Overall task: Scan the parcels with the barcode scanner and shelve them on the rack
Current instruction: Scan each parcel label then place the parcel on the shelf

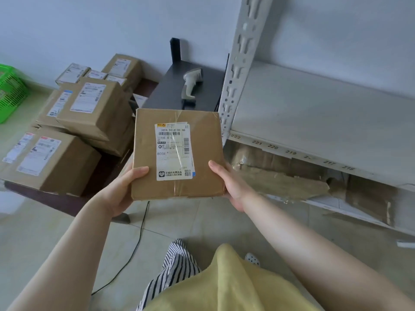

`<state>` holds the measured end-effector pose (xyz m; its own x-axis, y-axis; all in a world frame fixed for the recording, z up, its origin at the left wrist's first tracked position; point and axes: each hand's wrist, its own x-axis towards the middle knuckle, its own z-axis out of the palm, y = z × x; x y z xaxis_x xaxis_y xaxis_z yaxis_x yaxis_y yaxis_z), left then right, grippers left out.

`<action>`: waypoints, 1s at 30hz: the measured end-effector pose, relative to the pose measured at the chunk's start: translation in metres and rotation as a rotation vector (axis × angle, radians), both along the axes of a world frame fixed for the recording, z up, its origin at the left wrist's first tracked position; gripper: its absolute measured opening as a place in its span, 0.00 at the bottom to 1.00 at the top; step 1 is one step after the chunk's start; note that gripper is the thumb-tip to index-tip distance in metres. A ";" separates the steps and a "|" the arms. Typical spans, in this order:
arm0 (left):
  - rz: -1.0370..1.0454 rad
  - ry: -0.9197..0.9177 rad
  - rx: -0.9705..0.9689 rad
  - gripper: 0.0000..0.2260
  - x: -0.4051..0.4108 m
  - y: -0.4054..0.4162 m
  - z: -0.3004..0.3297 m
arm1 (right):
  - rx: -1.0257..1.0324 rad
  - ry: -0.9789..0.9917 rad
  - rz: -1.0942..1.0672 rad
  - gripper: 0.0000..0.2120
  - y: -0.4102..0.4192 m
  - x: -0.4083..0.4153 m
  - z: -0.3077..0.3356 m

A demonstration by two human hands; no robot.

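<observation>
I hold a flat brown cardboard parcel (202, 135) in front of me, its white shipping label with barcodes facing up. My left hand (121, 189) grips its lower left edge, thumb on top. My right hand (231, 182) grips the lower right edge, thumb on top as well. The grey barcode scanner (191, 84) lies on a small dark stand (166, 90) beyond the parcel, untouched. The white metal rack (314, 113) stands to the right, its nearest shelf bare and numbered along the front edge.
Several labelled cardboard parcels (89, 108) are piled on a low dark table at the left. A green plastic basket (11, 90) sits at the far left. Flattened cardboard (292, 182) lies on the rack's lower shelf. A black cable (134, 248) runs across the tiled floor.
</observation>
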<state>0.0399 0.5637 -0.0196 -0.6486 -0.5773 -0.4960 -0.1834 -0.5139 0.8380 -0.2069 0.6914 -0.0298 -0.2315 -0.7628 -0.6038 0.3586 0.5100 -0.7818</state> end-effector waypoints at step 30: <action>-0.286 0.057 0.027 0.55 -0.415 0.185 0.025 | 0.042 0.108 -0.431 0.16 0.259 -0.358 0.041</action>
<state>-0.3751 0.7485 0.0054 -0.8104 -0.3542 -0.4667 -0.2771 -0.4702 0.8380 -0.5651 0.9503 0.0112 -0.5865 -0.5582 -0.5869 0.4628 0.3637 -0.8084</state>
